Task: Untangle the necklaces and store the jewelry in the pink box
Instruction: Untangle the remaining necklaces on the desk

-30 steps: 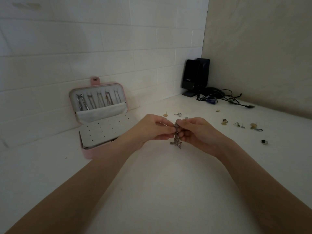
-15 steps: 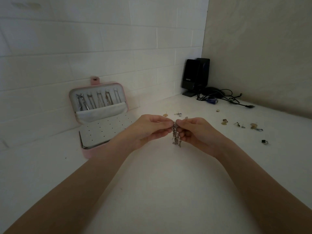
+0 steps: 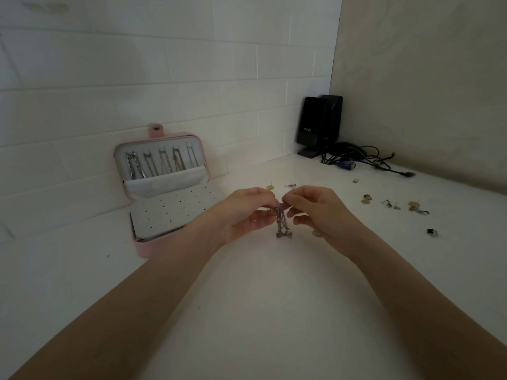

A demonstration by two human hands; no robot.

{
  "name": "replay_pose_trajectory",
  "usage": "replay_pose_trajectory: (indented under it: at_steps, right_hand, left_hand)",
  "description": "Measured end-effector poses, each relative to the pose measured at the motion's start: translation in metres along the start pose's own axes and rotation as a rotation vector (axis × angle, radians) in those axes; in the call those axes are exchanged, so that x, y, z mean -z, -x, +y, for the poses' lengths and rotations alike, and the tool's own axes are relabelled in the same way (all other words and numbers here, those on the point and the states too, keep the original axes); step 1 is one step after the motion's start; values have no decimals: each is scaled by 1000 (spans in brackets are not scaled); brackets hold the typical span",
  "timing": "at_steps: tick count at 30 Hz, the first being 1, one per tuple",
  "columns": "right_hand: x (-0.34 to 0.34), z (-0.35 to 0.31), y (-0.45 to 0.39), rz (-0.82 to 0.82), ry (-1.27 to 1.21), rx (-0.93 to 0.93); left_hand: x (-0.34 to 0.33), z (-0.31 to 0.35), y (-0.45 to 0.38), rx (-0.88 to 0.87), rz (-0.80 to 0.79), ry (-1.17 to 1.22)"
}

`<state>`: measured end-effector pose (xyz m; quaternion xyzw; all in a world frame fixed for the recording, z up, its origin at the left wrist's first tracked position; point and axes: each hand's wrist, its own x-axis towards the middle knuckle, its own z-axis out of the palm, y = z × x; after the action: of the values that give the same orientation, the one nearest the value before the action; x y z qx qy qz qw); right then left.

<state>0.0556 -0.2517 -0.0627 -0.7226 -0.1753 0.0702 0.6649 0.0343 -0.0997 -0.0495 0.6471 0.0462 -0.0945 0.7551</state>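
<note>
Head view: left hand (image 3: 241, 212) and right hand (image 3: 321, 212) fingers pinch tangled silver chain necklace (image 3: 282, 223) above white tabletop (image 3: 260, 311). Step: untangling. Next, likely: tease strands apart, then hang in open pink box (image 3: 164, 187).

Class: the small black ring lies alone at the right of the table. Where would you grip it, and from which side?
Pinch the black ring across its band, coming straight down from above. It lies low on the white table with bare surface all around, so a sideways approach would probably just push it along.
</note>
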Motion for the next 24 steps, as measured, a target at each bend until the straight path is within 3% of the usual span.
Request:
replay_pose_trajectory:
  at_steps: [3,11,19,24]
  right_hand:
    - [0,-3,0,79,150,142]
    - [-1,-1,-2,106,335,237]
    - [1,-4,5,36,253,127]
    - [3,-2,6,-185,33,-91]
  left_hand:
    - [1,0,-1,-25,57,-12]
    - [8,-1,-1,-83,21,11]
    - [12,2,-2,-103,-21,-173]
    - [17,5,0,-1,-157,-207]
